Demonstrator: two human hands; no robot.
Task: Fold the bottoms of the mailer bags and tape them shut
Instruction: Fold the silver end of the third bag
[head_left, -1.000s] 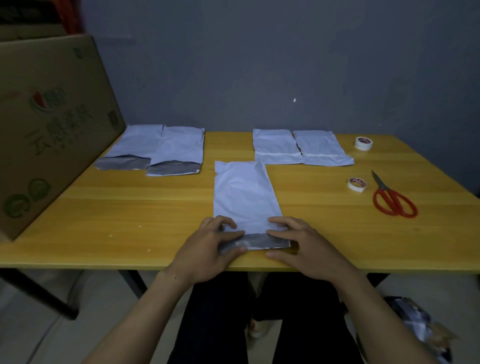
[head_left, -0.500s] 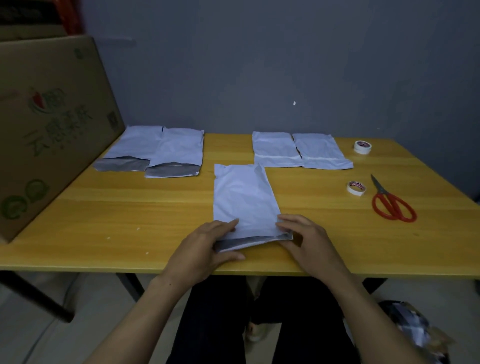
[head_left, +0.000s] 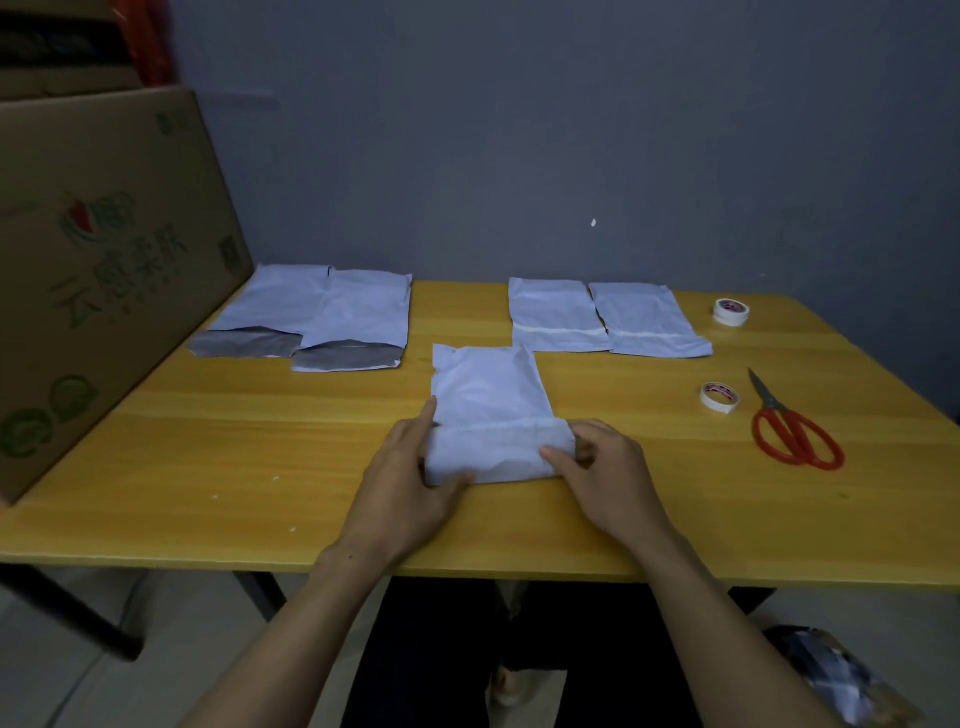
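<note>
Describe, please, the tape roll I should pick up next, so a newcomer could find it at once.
Start at the yellow table and go to its right side, where the red-handled scissors lie. The nearer tape roll sits just left of their blades. The other roll lies farther back, beside the taped bags.

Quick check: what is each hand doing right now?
Left hand: pinching the left end of the folded bottom of the white plastic mailer bag.
Right hand: fingers pressing the fold's right end flat.
</note>
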